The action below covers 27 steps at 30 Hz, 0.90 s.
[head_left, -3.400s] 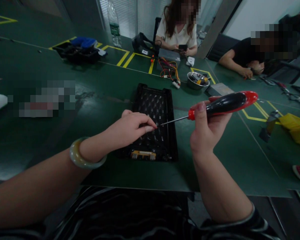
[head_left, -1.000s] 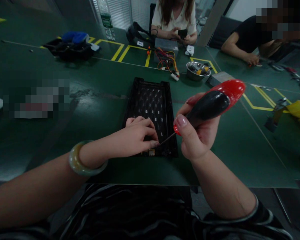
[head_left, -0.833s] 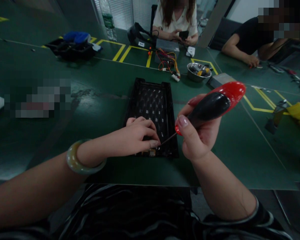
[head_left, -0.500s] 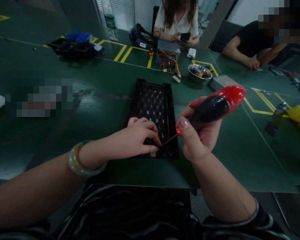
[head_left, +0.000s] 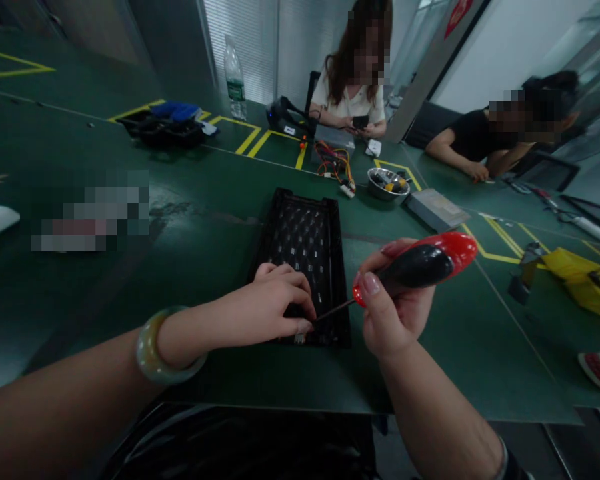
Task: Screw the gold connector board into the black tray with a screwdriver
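Observation:
My right hand [head_left: 397, 300] is wrapped round the red and black handle of a screwdriver [head_left: 425, 261]. Its thin shaft points left and down, with the tip at the fingertips of my left hand [head_left: 280, 303]. Those left fingers are curled, thumb and forefinger pinched together at the tip; whatever lies between them is too small to make out. Beneath both hands a black rectangular panel [head_left: 333, 267], rimmed and patterned with rows of small slots, lies flat on the green table. My left hand covers part of its near left side.
Beyond the panel are a metal bowl [head_left: 380, 193] of small parts, a grey box [head_left: 436, 210] and a power supply [head_left: 333, 143] with coloured wires. A black tray [head_left: 160, 130] and a bottle [head_left: 235, 83] stand farther left. Two people sit across the table.
The view has tilted up, so the table things appear lower. The screwdriver's handle has dipped to lie flatter, while its tip stays at my left fingertips.

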Tool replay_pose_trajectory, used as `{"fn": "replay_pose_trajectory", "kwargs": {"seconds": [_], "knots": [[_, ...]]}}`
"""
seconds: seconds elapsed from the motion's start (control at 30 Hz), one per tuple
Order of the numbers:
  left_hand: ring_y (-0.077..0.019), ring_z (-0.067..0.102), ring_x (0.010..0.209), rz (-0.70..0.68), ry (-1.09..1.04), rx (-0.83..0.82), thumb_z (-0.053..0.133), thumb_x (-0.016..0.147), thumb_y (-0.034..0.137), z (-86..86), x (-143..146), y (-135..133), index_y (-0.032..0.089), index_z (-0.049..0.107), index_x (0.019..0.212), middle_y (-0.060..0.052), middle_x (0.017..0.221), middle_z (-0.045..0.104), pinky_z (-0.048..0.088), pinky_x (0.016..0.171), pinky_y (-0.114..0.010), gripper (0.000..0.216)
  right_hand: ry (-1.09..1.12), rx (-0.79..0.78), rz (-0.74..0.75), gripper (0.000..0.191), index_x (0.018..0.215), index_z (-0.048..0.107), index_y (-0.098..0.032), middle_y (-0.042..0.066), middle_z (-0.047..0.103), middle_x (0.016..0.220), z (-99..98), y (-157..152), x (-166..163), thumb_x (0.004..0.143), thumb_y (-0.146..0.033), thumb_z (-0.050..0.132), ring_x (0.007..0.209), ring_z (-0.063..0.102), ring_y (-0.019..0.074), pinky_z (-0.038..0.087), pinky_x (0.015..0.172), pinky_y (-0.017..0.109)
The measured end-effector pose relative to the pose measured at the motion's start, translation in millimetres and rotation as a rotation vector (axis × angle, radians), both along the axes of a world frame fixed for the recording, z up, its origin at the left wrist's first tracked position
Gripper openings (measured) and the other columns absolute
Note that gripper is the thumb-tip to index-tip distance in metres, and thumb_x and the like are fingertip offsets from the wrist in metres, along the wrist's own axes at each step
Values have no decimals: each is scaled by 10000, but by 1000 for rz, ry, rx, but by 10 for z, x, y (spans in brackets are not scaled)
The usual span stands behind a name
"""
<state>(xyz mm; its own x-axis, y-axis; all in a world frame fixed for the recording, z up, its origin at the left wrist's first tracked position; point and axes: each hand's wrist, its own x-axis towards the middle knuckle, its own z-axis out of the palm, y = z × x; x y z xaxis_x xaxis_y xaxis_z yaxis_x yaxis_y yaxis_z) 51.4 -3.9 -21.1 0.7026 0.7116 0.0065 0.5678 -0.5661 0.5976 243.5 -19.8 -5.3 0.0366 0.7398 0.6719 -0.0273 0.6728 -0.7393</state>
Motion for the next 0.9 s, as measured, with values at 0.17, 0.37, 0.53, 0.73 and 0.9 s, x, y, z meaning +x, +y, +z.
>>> {"fn": "replay_pose_trajectory", "kwargs": {"seconds": [0.17,0.37,0.53,0.73,0.9], "knots": [[-211,537,1079,17,-34,-24,772,817,381,14,-5,-24,319,776,884,36,1048,672,228,987,-386,92,-40,-90,101,318,1183,505,-287,-47,574,791,-27,-19,18,909,-188,633,610,499,82,405,557,244],[-208,538,1062,36,-53,-55,780,799,365,24,5,-43,322,770,864,44,1038,658,220,1000,-396,78,-99,-116,150,323,1239,504,-286,-29,592,837,-83,39,84,937,-327,612,662,518,99,414,614,260],[-237,522,1071,52,-52,-81,780,775,331,26,14,-45,306,763,852,28,1038,658,224,1027,-419,83,-77,-124,206,465,1336,531,-232,20,606,870,-89,61,113,948,-487,560,710,550,135,466,648,291],[-232,522,1070,59,-57,-88,769,766,312,39,19,-66,295,746,845,32,1021,646,248,1020,-415,84,-9,-166,228,673,1438,422,-268,19,634,887,-75,14,98,858,-442,716,726,581,149,498,650,290],[-238,526,1063,60,-68,-84,769,758,313,45,17,-64,289,747,846,23,1023,647,251,1026,-427,94,62,-63,263,358,1262,519,-301,11,667,901,-53,-7,64,920,-320,625,751,610,139,505,651,270]]}}
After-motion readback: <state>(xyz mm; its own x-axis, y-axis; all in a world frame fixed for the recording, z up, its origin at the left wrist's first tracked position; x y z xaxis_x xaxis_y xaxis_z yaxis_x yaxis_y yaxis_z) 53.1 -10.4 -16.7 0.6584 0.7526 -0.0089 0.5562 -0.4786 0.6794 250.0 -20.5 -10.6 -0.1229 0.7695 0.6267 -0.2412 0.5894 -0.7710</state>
